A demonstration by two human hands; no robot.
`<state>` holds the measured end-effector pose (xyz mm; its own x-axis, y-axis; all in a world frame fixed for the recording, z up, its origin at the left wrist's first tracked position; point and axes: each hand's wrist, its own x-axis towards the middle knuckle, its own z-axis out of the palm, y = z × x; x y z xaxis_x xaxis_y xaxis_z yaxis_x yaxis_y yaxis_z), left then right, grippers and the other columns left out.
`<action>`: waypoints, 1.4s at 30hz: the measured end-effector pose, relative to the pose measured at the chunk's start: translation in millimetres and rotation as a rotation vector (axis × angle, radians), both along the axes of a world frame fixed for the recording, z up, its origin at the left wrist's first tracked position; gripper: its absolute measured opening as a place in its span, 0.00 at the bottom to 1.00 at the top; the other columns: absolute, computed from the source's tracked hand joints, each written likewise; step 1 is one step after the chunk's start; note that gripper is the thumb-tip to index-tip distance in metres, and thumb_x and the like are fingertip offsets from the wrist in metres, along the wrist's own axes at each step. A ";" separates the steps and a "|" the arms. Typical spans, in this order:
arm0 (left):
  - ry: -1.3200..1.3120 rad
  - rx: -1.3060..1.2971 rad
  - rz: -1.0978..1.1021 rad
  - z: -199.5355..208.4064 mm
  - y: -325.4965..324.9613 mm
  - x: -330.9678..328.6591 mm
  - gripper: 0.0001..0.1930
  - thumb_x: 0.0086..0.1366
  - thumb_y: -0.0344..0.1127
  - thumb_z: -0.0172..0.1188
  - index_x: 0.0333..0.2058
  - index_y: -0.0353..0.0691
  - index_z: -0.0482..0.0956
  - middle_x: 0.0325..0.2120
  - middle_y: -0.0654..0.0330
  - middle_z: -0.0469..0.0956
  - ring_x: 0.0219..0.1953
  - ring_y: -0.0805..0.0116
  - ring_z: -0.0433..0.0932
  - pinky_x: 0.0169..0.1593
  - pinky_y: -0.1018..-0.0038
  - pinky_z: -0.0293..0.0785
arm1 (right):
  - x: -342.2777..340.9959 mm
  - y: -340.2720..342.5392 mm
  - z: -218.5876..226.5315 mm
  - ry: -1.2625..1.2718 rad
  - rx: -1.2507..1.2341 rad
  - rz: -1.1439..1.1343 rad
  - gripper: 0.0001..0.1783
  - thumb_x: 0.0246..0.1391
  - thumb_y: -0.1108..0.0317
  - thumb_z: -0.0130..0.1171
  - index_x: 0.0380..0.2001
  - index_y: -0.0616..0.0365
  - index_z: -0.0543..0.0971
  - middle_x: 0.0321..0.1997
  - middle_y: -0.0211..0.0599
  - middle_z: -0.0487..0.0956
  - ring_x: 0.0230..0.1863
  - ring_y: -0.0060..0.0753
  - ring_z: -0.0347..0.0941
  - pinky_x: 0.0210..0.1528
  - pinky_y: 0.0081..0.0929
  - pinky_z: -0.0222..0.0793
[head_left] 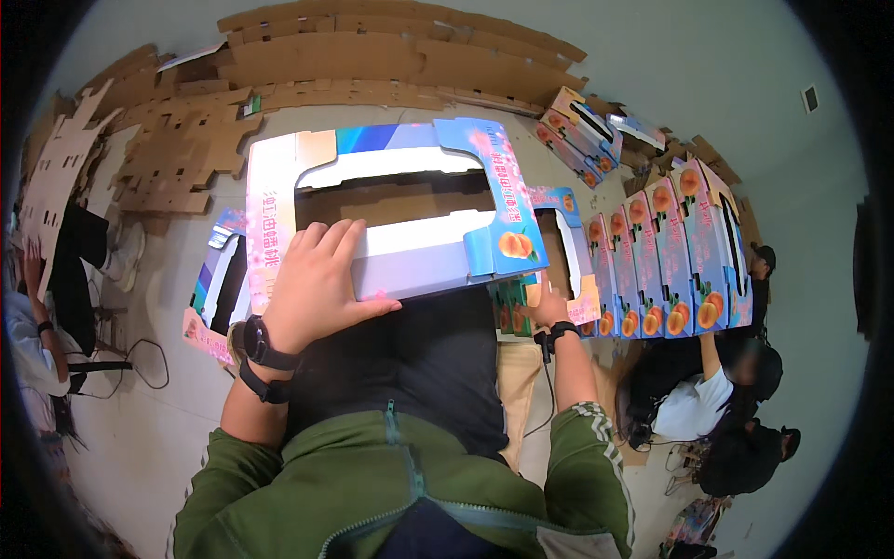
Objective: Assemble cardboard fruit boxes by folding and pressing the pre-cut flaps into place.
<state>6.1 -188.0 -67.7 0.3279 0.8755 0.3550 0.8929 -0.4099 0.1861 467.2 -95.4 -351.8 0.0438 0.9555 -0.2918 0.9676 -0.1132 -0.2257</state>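
A pink and blue cardboard fruit box (410,268) with peaches printed on it is up in front of my lap. Its top has a wide cut-out, and the brown inside shows through it. My left hand (321,279) grips the near left part of this box, fingers over the top panel and thumb along the near edge. To the right, my right hand (549,306) is closed at the near left corner of a second fruit box (585,291), partly behind the first one. Some of its fingers are hidden.
A row of similar boxes (656,261) stands at the right, with more boxes (582,140) farther back. Another box (212,317) leans at my left. Flattened cardboard (363,61) lines the far wall. People (694,405) sit at the right, and one person (37,326) works at the left.
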 end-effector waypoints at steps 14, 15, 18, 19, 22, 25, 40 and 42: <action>0.011 -0.085 -0.060 4.0 7.5 -6.5 0.53 0.39 0.55 0.80 0.62 0.33 0.69 0.55 0.49 0.75 0.52 0.49 0.72 0.60 0.59 0.68 | -16.2 6.1 0.0 -0.088 -0.035 -0.126 0.70 0.46 0.35 0.71 0.79 0.43 0.37 0.60 0.69 0.74 0.61 0.64 0.73 0.67 0.56 0.60; 0.015 -0.100 -0.055 4.6 8.2 -7.8 0.53 0.39 0.55 0.80 0.62 0.33 0.69 0.55 0.49 0.75 0.52 0.49 0.72 0.60 0.59 0.68 | -18.7 7.3 -0.6 -0.060 -0.008 -0.107 0.70 0.46 0.35 0.71 0.79 0.43 0.37 0.60 0.69 0.74 0.61 0.64 0.73 0.67 0.56 0.60; 0.018 -0.075 -0.127 4.7 9.1 -11.0 0.53 0.38 0.53 0.80 0.62 0.33 0.69 0.56 0.49 0.74 0.52 0.50 0.72 0.60 0.60 0.68 | -24.2 8.5 -3.9 -0.029 -0.029 -0.150 0.69 0.47 0.34 0.70 0.79 0.43 0.39 0.59 0.67 0.75 0.62 0.63 0.73 0.67 0.53 0.60; 0.019 -0.061 -0.109 3.7 8.8 -10.4 0.53 0.38 0.53 0.80 0.62 0.33 0.69 0.56 0.49 0.74 0.52 0.50 0.72 0.60 0.60 0.68 | -24.4 8.7 -5.5 -0.013 -0.017 -0.176 0.69 0.47 0.32 0.69 0.79 0.43 0.39 0.59 0.66 0.75 0.62 0.62 0.73 0.67 0.53 0.60; 0.019 -0.056 -0.104 3.6 7.2 -12.1 0.54 0.38 0.53 0.80 0.62 0.33 0.69 0.56 0.49 0.74 0.53 0.50 0.72 0.60 0.60 0.69 | -25.8 8.3 -5.2 -0.017 0.017 -0.201 0.68 0.47 0.30 0.68 0.79 0.42 0.41 0.59 0.65 0.76 0.63 0.62 0.73 0.68 0.52 0.59; 0.036 -0.054 -0.105 3.2 6.2 -11.6 0.53 0.38 0.54 0.80 0.62 0.33 0.69 0.56 0.49 0.74 0.52 0.50 0.72 0.60 0.60 0.69 | -21.8 7.9 -6.7 -0.002 -0.004 -0.231 0.68 0.46 0.30 0.68 0.79 0.42 0.42 0.61 0.64 0.75 0.64 0.62 0.71 0.69 0.52 0.58; -0.067 -0.019 0.029 -3.9 21.7 14.1 0.51 0.32 0.58 0.83 0.53 0.34 0.75 0.43 0.52 0.75 0.45 0.52 0.72 0.52 0.61 0.70 | 0.6 -48.2 123.9 0.556 0.199 -0.078 0.19 0.61 0.58 0.68 0.44 0.66 0.84 0.36 0.34 0.85 0.36 0.20 0.79 0.41 0.21 0.74; -0.065 0.024 0.068 -3.7 23.3 24.7 0.50 0.33 0.58 0.83 0.53 0.33 0.75 0.43 0.51 0.75 0.45 0.51 0.72 0.51 0.61 0.70 | -20.5 -72.5 172.4 0.745 0.172 -0.038 0.17 0.61 0.60 0.68 0.45 0.63 0.84 0.37 0.37 0.86 0.40 0.27 0.81 0.45 0.26 0.76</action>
